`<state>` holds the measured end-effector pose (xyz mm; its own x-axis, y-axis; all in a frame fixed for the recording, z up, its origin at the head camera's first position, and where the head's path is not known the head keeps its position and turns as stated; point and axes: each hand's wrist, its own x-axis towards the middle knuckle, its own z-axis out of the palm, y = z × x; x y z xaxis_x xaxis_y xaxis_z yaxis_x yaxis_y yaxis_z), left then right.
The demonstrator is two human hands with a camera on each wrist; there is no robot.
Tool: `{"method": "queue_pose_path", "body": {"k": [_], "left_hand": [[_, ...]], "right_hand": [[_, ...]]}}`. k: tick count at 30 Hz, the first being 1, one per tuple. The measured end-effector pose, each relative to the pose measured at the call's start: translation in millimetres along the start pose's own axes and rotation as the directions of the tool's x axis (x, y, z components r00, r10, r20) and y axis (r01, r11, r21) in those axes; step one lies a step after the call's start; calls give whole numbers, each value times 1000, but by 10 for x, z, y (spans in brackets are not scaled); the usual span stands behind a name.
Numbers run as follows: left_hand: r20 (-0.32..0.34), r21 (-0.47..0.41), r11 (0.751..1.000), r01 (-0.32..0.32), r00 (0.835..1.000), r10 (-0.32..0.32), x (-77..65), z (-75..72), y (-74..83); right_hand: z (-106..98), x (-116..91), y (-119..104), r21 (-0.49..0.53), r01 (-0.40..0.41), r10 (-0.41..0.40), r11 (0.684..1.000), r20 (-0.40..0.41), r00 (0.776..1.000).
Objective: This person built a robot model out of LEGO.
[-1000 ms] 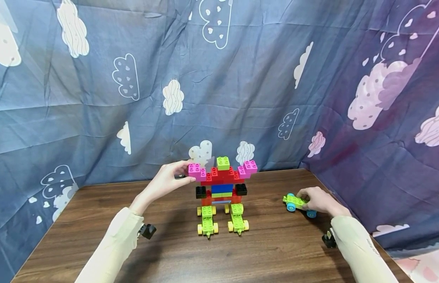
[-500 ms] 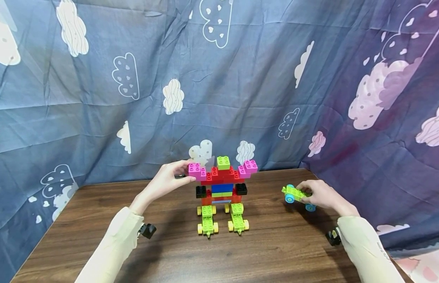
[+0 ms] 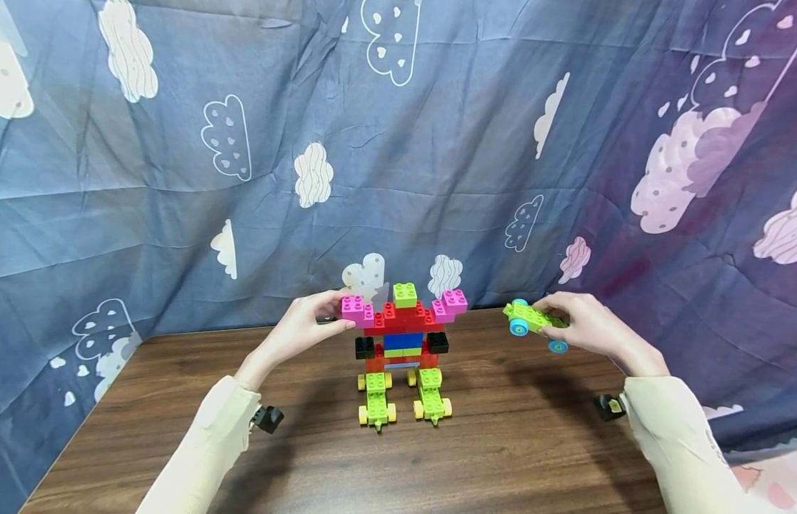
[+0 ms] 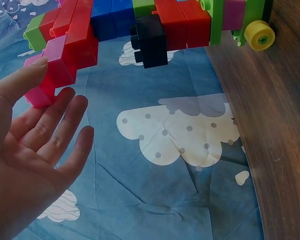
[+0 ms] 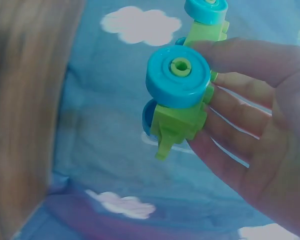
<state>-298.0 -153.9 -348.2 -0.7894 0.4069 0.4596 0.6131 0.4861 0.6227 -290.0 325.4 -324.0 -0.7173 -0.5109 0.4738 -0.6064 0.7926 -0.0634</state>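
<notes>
A robot-shaped figure of toy building bricks [image 3: 403, 341] stands upright on the table, with a red and blue body, pink arms, black side bricks and a lime top brick. Its feet are two lime wheeled bases with yellow wheels [image 4: 260, 36]. My left hand [image 3: 308, 318] pinches the pink brick [image 4: 60, 62] at the end of the figure's left-side arm, thumb on one face and fingers on the other. To the right, my right hand [image 3: 588, 325] holds a lime toy car base [image 3: 530, 315] with blue wheels [image 5: 177, 77] above the table, gripping it between thumb and fingers.
The brown wooden table [image 3: 488, 457] carries the figure near its back edge. A blue cloth with cloud prints [image 3: 263, 214] hangs close behind and along the right side. Black cameras [image 3: 268, 419] are strapped at both wrists.
My right hand has lifted the blue-wheeled car base off the table and raised it higher. My left hand and the brick figure have stayed in place.
</notes>
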Motion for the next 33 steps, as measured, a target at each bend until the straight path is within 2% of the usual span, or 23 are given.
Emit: {"method": "queue_pose_path", "body": {"k": [4, 10, 15, 20, 26, 33], "left_hand": [[-1, 2, 1000, 1, 1000, -1, -7, -5, -1], [-11, 8, 1000, -6, 1000, 6, -9, 16, -12], [-13, 17, 1000, -17, 1000, 18, -5, 23, -17], [-14, 21, 1000, -19, 1000, 19, -2, 13, -5], [-13, 13, 1000, -18, 1000, 18, -3, 8, 0], [-9, 15, 1000, -11, 1000, 11, -4, 22, -1]], "right_hand": [[-144, 107, -133, -10, 7, -7, 1000, -10, 1000], [-283, 277, -313, -28, 78, -79, 997, -59, 995], [-360, 417, -454, -26, 109, -110, 994, -65, 992], [-407, 556, -584, -2, 139, -139, 990, -55, 989], [-450, 691, -721, 7, 140, -140, 990, -15, 990], [-428, 837, -819, 17, 167, -167, 986, 9, 986]]}}
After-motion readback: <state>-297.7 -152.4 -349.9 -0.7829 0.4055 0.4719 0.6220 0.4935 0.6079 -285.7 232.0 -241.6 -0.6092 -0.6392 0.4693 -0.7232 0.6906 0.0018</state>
